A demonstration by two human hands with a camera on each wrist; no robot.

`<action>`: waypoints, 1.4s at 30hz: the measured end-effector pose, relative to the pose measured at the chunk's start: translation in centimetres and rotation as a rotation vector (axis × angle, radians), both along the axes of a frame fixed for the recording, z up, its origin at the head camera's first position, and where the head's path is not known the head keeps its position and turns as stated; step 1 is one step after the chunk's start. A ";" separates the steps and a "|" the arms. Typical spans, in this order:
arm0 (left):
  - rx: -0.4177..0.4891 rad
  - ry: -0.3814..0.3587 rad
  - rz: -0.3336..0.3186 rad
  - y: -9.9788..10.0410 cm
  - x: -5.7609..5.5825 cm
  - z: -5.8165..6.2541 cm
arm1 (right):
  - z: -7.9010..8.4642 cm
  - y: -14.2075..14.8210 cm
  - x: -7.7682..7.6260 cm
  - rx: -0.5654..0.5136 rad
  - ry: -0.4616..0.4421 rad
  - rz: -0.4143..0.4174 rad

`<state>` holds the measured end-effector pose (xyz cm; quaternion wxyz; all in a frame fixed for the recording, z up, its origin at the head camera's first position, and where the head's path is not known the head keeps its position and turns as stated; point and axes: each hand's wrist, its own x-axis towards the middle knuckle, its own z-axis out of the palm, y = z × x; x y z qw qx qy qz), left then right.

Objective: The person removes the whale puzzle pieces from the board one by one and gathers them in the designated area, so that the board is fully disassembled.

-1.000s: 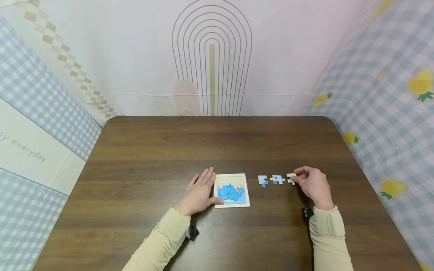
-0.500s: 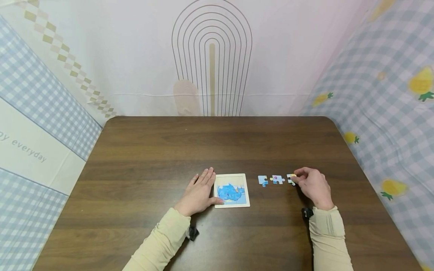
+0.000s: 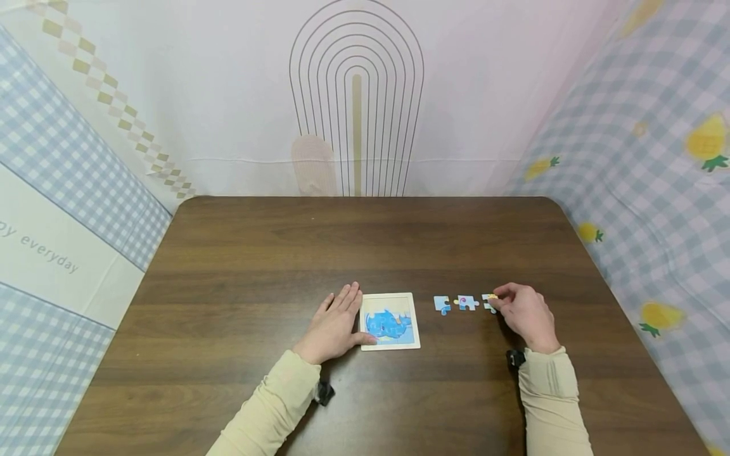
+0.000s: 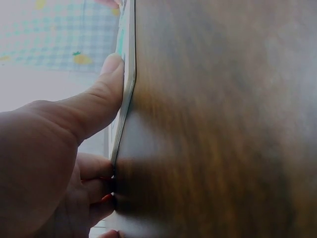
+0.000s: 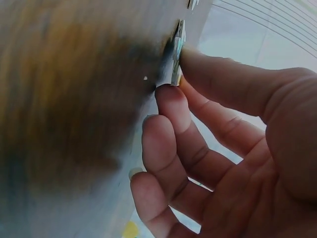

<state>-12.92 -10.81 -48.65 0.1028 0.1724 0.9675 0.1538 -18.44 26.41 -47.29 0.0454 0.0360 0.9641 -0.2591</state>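
Observation:
A square puzzle board (image 3: 414,316) with a pale rim and a blue animal picture lies on the table; bare backing shows along its far side. My left hand (image 3: 333,326) lies against its left edge, fingers straight, thumb (image 4: 106,91) resting over the near left corner. To the right, my right hand (image 3: 527,316) pinches a jigsaw piece (image 3: 488,297) with yellow on it between thumb and fingers. Edge-on in the right wrist view, that jigsaw piece (image 5: 177,59) is close to the tabletop; contact is hard to tell. The remaining right fingers are curled loosely.
Between board and right hand lie two loose jigsaw pieces, a light blue one (image 3: 441,304) and one with a pink swirl (image 3: 466,303). The brown wooden table (image 3: 256,253) meets a white patterned cloth (image 3: 239,95) at the back and a checked cloth (image 3: 639,209) at the right.
Almost nothing differs. The right hand keeps its pinch on the jigsaw piece with only a tiny shift, and the left hand stays on the board.

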 end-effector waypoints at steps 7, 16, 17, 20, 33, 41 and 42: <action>0.007 -0.002 0.000 0.0 0.1 0.1 | 0.0 -0.1 -0.1 0.000 -0.034 0.006; 0.011 0.000 0.000 0.0 0.1 0.0 | 0.2 -0.3 -0.2 -0.001 -0.052 0.008; 0.011 0.000 0.000 0.0 0.1 0.0 | 0.2 -0.3 -0.2 -0.001 -0.056 0.006; 0.012 0.001 0.000 0.0 0.0 0.0 | 0.3 -0.4 -0.2 -0.001 -0.067 0.002; 0.004 -0.004 -0.004 0.1 0.0 -0.1 | 0.1 -1.5 -0.1 0.004 0.110 0.015; 0.004 0.003 -0.002 0.0 0.0 -0.1 | -0.2 -3.6 0.3 -0.011 0.152 0.060; 0.003 0.005 -0.002 0.0 0.0 -0.1 | -0.2 -4.0 0.3 -0.013 0.153 0.072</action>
